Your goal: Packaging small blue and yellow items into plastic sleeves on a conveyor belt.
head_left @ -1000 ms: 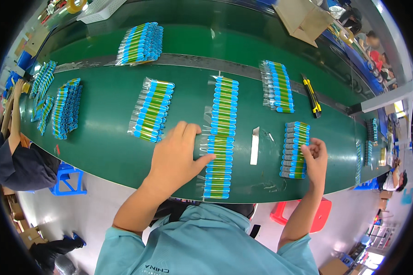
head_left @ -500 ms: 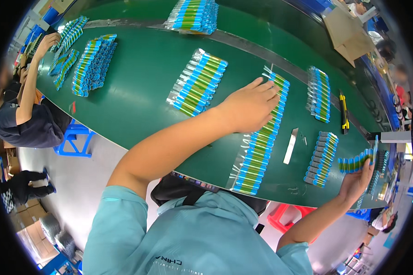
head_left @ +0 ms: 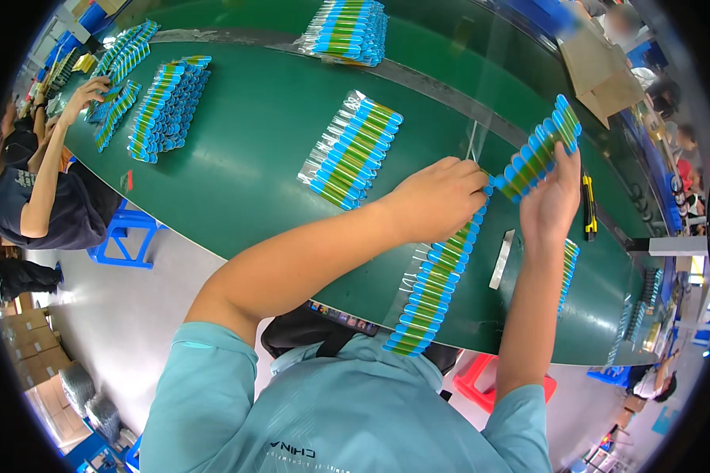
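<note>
A long strip of blue-and-green scalloped packets with clear plastic along one side (head_left: 430, 292) runs across the green table in front of me. My left hand (head_left: 442, 199) is closed, its bent fingers gripping the far end of this strip and partly covering it. Raised above the table at the right, a shorter blue-and-green strip (head_left: 528, 165) is held by my right hand (head_left: 552, 197), thumb against its face. The held strip's lower left end comes close to my left fingertips; whether they touch I cannot tell.
A flat pile of packets (head_left: 355, 150) lies left of my hand, with taller stacks (head_left: 170, 110) (head_left: 345, 31) beyond. A steel blade (head_left: 502, 258) and a yellow-black utility knife (head_left: 589, 209) lie at right. Another person's hand (head_left: 87, 93) handles strips at far left.
My right hand has come up and inward from the right edge with the shorter strip. My left fingers have curled from flat to closed at the long strip's far end.
</note>
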Demonstrator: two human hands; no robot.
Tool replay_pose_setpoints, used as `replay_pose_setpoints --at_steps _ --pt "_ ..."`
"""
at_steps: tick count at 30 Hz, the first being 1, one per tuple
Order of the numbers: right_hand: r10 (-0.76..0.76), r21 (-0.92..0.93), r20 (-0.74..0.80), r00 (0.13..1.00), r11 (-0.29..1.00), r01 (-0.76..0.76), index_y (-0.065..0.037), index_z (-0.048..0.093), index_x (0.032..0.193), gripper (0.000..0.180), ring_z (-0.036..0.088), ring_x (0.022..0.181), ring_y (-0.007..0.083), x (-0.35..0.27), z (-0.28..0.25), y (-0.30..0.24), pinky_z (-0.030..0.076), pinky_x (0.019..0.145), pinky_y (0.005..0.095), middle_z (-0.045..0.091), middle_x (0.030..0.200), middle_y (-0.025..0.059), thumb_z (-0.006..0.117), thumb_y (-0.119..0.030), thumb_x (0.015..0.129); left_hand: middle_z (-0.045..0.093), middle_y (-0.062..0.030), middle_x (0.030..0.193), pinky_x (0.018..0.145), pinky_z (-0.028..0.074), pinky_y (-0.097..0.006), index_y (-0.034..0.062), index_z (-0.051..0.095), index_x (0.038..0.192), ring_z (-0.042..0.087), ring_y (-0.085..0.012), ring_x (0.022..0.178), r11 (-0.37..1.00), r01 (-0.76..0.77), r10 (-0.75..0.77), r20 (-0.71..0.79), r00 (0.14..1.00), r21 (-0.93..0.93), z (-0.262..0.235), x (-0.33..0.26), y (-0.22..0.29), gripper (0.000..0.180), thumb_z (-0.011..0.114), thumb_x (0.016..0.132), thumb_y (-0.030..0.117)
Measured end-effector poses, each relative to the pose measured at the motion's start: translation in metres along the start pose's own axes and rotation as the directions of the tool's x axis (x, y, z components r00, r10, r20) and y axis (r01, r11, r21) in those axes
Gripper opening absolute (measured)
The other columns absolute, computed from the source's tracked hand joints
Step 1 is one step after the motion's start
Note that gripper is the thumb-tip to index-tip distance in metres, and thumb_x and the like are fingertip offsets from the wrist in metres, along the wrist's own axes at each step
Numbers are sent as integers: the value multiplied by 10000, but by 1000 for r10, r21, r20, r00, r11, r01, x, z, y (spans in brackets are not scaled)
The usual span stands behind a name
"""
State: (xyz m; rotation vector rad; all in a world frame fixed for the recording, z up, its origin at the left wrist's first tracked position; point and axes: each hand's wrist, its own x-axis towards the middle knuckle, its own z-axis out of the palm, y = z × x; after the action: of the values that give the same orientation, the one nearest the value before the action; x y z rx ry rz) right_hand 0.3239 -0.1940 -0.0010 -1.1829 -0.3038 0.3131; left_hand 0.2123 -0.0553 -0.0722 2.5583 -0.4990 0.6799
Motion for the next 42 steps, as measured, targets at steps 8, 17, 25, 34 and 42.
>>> replay_pose_setpoints --at_steps 8,17,25,34,42 --pt "-285 -174 -197 938 952 253 -66 545 1253 244 587 964 134 55 2 41 473 857 321 628 1071 36 530 -131 1018 627 -137 1242 1035 439 -427 -2 672 1116 557 -297 1184 1000 -10 10 61 998 -11 0 3 5 350 706 793 129" --pt "-161 -166 -108 981 976 142 -44 559 1142 149 578 904 94 56 6 56 479 812 287 637 1026 44 494 -97 1019 593 -132 1298 1068 423 -439 9 666 1161 527 -303 1232 999 35 -33 130 991 -15 -8 5 10 364 709 824 139" --pt "-139 -214 -102 985 970 115 -33 552 1120 141 591 871 107 46 -1 67 493 784 291 645 1001 56 512 -107 1007 592 -143 1297 1066 428 -445 5 666 1180 534 -307 1221 998 50 -55 186 981 29 -8 9 10 357 696 851 140" --pt "-173 -353 -125 977 928 119 -33 542 1126 174 630 883 158 47 -4 77 498 806 342 693 986 106 531 -158 1005 558 -175 1334 1098 401 -476 9 663 1158 502 -352 1271 1000 29 -29 188 982 2 -14 14 14 338 695 852 149" --pt "-211 -280 -84 974 943 180 -24 558 1074 182 586 815 102 58 -3 56 475 744 272 636 900 49 566 8 896 498 -229 1402 1120 376 -511 21 631 1169 460 -428 1305 998 57 -50 188 981 -29 -17 14 8 370 708 839 169"
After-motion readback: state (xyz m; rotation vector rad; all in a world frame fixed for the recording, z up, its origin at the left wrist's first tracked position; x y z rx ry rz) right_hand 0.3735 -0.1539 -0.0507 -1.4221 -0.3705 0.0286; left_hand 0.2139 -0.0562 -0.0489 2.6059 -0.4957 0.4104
